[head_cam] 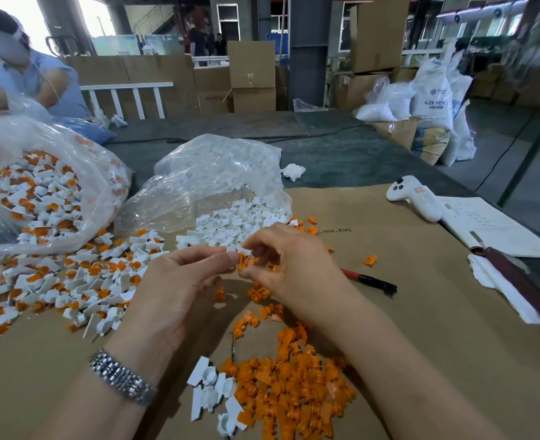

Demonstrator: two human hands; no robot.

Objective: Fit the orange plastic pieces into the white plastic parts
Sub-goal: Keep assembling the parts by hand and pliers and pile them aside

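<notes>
My left hand [179, 281] and my right hand [291, 265] meet over the brown paper at the centre. Between their fingertips sits a small orange piece [245, 261] with a white part [241, 250] just above it; both hands pinch this pair. More orange bits show inside my right hand's curled fingers. A heap of loose orange pieces [294, 385] lies near the front edge, with a few white parts [211, 392] to its left. A clear bag of white parts [230, 217] lies open behind my hands.
Assembled white-and-orange parts [71, 281] are spread at left, with a bag of them [40, 192] behind. A red-and-black pen [370, 282], a white controller [415, 198], a paper notebook [491, 227] and a cloth lie at right. Another person [24, 68] works at the far left.
</notes>
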